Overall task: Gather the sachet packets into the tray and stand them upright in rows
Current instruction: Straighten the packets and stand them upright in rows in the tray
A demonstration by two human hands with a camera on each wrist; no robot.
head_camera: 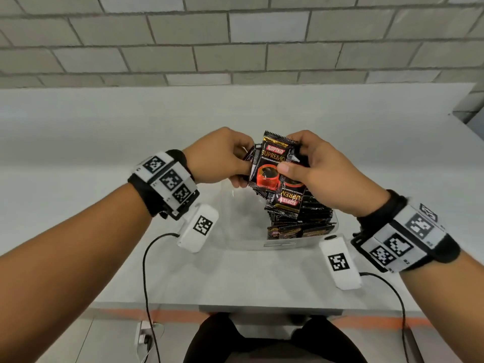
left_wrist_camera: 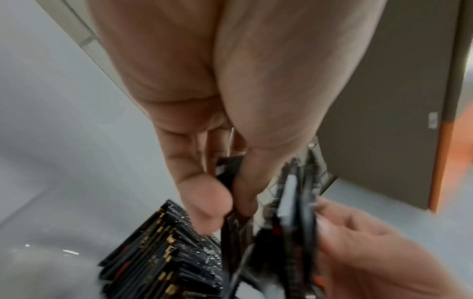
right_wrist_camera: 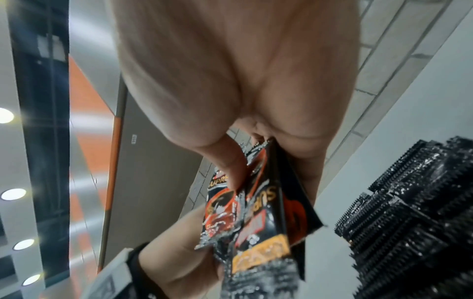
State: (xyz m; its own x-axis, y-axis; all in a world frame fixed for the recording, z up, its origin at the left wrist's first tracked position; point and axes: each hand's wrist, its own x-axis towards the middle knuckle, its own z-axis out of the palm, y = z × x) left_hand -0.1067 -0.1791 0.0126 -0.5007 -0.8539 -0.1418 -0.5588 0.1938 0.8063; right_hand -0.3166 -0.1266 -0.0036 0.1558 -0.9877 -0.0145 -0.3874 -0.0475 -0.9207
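Both hands hold a bunch of black coffee sachets (head_camera: 272,166) above a clear plastic tray (head_camera: 230,218) on the grey table. My left hand (head_camera: 222,158) pinches the bunch's left side, thumb and fingers curled on the sachets (left_wrist_camera: 230,182). My right hand (head_camera: 314,166) grips the right side, its thumb lying across a sachet's front (right_wrist_camera: 261,202). One sachet in the bunch faces me upright, another hangs upside down below it. Several sachets (head_camera: 301,221) stand on edge in a row at the tray's right side, also seen as sachet edges (left_wrist_camera: 163,252) and as a dark stack (right_wrist_camera: 409,212).
A grey table (head_camera: 104,142) runs to a brick wall (head_camera: 235,35). White marker tags (head_camera: 199,226) (head_camera: 340,260) with cables hang from the wrists, near the tray's front corners. The table's front edge (head_camera: 235,307) lies close to my knees.
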